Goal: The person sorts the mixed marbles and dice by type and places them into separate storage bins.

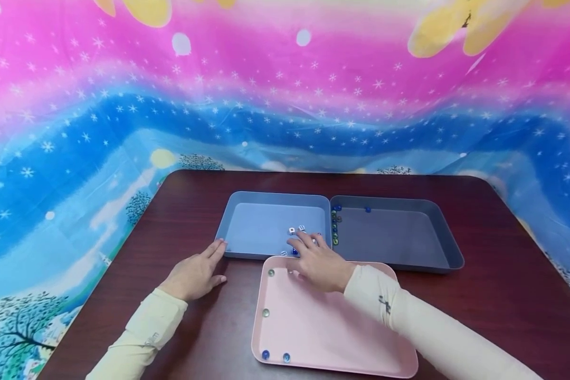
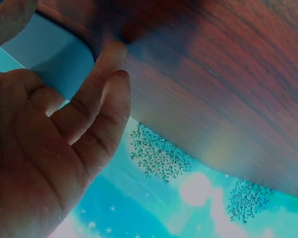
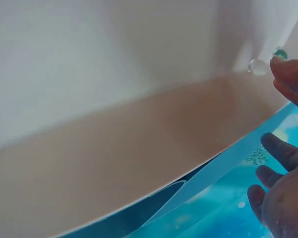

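My left hand [image 1: 192, 273] has its fingers fairly straight, the fingertips at the front left corner of the blue tray [image 1: 266, 198]. My right hand [image 1: 322, 265] reaches over the shared edge of the pink tray [image 1: 334, 327] and the blue tray, fingers spread above several dice [image 1: 292, 231]. Its thumb hangs inside the pink tray; in the right wrist view a clear marble [image 3: 258, 67] and a green marble [image 3: 280, 53] lie close by the thumb tip. Nothing shows between the spread fingers there. Part of the dice group is hidden behind the right hand.
The dark grey tray [image 1: 389, 232] abuts the blue one on the right, with several marbles [image 1: 334, 229] lined along its left wall. More marbles [image 1: 266, 354] lie along the pink tray's left and near sides. All stand on a brown wooden table [image 1: 195, 211].
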`<act>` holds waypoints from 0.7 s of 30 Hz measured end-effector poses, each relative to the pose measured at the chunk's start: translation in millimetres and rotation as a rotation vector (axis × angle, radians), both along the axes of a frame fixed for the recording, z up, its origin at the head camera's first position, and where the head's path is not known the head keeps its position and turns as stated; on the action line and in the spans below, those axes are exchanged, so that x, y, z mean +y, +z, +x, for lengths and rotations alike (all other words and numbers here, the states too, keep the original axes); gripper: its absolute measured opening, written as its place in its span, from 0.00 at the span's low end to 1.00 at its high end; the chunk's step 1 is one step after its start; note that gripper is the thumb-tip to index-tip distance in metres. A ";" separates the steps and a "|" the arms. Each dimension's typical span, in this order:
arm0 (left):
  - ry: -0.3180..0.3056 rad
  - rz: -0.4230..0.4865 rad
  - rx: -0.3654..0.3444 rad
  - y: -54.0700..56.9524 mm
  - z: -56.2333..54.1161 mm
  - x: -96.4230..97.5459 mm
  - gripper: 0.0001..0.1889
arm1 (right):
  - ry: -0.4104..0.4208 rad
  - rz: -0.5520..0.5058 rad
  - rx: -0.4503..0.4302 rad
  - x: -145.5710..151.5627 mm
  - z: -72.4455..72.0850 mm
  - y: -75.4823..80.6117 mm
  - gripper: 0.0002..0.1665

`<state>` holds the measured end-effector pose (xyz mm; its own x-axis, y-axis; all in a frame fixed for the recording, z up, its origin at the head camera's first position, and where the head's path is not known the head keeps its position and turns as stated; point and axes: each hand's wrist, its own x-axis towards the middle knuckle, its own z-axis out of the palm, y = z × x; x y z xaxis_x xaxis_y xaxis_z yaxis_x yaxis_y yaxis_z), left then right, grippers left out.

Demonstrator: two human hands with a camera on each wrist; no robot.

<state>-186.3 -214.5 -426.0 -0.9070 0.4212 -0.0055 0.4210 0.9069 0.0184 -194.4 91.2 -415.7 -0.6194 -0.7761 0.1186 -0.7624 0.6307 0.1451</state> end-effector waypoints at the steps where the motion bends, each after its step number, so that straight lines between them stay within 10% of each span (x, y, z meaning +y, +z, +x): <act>1: 0.001 0.000 -0.001 -0.1 -0.2 0.2 0.39 | 0.004 -0.001 0.012 -1.2 -2.2 -0.5 0.20; 21: 0.010 -0.003 -0.003 0.7 0.7 0.3 0.40 | 0.028 0.014 0.045 0.8 1.3 -10.2 0.06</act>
